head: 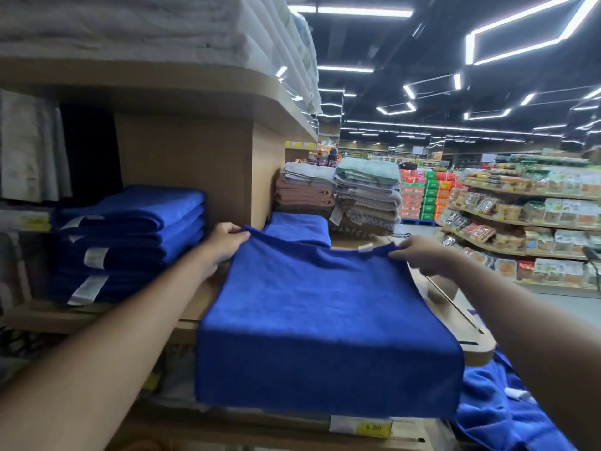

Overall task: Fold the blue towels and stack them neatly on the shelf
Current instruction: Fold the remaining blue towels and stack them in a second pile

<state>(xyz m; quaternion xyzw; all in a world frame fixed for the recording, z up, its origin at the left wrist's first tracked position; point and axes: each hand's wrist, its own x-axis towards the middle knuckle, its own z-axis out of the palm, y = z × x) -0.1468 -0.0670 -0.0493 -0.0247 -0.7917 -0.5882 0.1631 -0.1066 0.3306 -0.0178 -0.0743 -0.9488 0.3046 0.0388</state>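
Both hands grasp the far edge of a blue towel (325, 320): the left hand (224, 245) curls its fingers over the far left corner, and the right hand (422, 255) pinches the far right corner between thumb and fingers. Both arms are stretched forward. Between the hands the far edge is lifted slightly and sags in the middle, with a small white label (366, 248) on it near the right hand. The towel lies spread over a wooden shelf (474, 340), and its near part hangs down over the front edge, covering part of the shelf's face. Just below its hanging edge, a yellow price tag (374, 427) sits on the shelf front. To the left, beside the left forearm, a stack of folded blue towels (130, 242) stands on the same shelf level, with white paper bands showing on their fronts. Behind the held towel, touching or just beyond its far edge, lies another folded blue towel (297, 227). At the lower right, below the shelf's rounded end, a crumpled blue towel (497, 408) lies in a loose heap. Folded white towels (130, 24) fill the upper shelf (162, 79) overhead. Farther back stand piles of grey, pink and green towels (338, 196), and on the right, well apart, are grocery shelves (520, 222) packed with wrapped goods under strip lights.
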